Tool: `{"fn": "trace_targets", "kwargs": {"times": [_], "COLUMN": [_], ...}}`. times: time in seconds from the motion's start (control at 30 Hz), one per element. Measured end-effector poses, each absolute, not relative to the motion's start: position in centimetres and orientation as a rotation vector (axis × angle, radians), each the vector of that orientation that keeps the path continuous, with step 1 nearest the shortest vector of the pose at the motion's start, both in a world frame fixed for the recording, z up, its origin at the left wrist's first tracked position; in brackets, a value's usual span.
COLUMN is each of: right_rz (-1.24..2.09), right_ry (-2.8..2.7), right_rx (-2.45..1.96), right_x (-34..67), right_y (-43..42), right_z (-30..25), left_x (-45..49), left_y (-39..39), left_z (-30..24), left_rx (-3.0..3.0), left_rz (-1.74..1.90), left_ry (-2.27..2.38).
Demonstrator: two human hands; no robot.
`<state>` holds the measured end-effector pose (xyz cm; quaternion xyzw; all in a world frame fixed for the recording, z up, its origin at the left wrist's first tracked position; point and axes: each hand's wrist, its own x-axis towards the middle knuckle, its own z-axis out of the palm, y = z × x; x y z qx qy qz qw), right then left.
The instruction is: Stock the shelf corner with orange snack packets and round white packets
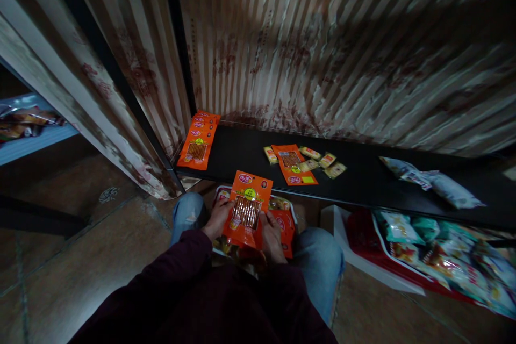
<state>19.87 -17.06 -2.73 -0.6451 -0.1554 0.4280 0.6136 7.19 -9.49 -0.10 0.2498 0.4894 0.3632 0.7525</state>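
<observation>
An orange snack packet (246, 209) with a clear window showing brown sticks is held upright between my two hands. My left hand (219, 219) is closed on its left edge, and my right hand (273, 236) grips its right edge. Just behind my right hand, a second orange packet (286, 228) lies over a white-rimmed basket (295, 209) of packaged snacks between my knees. A stack of matching orange packets (195, 145) lies at the left end of the black shelf (237, 145). Another orange packet (296, 166) rests mid-shelf among several small yellow packets (327, 159).
Two pale bags (435, 180) lie on the shelf's right part. Below them stands a red crate (363, 231) holding several snack bags (455, 263). A pleated curtain (282, 64) hangs behind the shelf, with black metal posts (179, 37) at left. A blue shelf (36, 145) sits far left.
</observation>
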Motion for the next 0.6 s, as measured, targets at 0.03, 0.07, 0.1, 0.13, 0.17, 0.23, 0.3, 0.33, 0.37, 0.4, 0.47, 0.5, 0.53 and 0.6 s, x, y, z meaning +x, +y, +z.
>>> {"fn": "trace_targets", "kwargs": {"times": [0.03, 0.07, 0.1, 0.13, 0.17, 0.23, 0.3, 0.33, 0.37, 0.4, 0.47, 0.5, 0.53, 0.6], "right_rz": [0.966, 0.950, 0.942, 0.940, 0.939, 0.928, 0.900, 0.881, 0.866, 0.855, 0.853, 0.865, 0.879, 0.899], "right_ry": [-0.369, -0.372, -0.365, -0.355, -0.345, -0.346, -0.377, -0.396, -0.419, -0.443, -0.461, -0.451, -0.431, -0.377], "right_rx": [-1.500, -1.500, -1.495, -1.490, -1.485, -1.488, -1.504, -1.517, -1.531, -1.541, -1.531, -1.508, -1.480, -1.437], "right_x": [19.9, 19.9, 19.9, 20.0, 20.0, 20.3, 20.6, 20.7, 20.9, 20.9, 21.0, 20.9, 20.9, 20.8], "right_y": [-17.0, -17.0, -16.9, -16.9, -16.9, -17.0, -17.2, -17.3, -17.3, -17.4, -17.4, -17.3, -17.2, -17.0], "right_z": [-2.6, -2.6, -2.5, -2.3, -2.2, -1.9, -1.6, -1.4, -1.3, -1.2, -1.0, -0.9, -0.9, -0.8], "left_x": [7.2, 7.3, 7.3, 7.3, 7.3, 7.3, 7.3, 7.3, 7.3, 7.3, 7.4, 7.4, 7.3, 7.2], "left_y": [-9.5, -9.5, -9.5, -9.6, -9.6, -9.6, -9.7, -9.7, -9.6, -9.6, -9.5, -9.5, -9.4, -9.3], "left_z": [-0.1, -0.1, 0.0, 0.0, 0.1, 0.3, 0.4, 0.5, 0.5, 0.5, 0.5, 0.5, 0.5, 0.5], "left_rx": [0.536, 0.528, 0.521, 0.515, 0.509, 0.488, 0.463, 0.454, 0.446, 0.441, 0.429, 0.422, 0.415, 0.401], "left_rz": [0.796, 0.799, 0.803, 0.806, 0.807, 0.801, 0.788, 0.783, 0.780, 0.779, 0.777, 0.775, 0.769, 0.758], "left_ry": [1.068, 1.067, 1.065, 1.059, 1.049, 1.016, 0.986, 0.975, 0.968, 0.964, 0.954, 0.949, 0.947, 0.949]}}
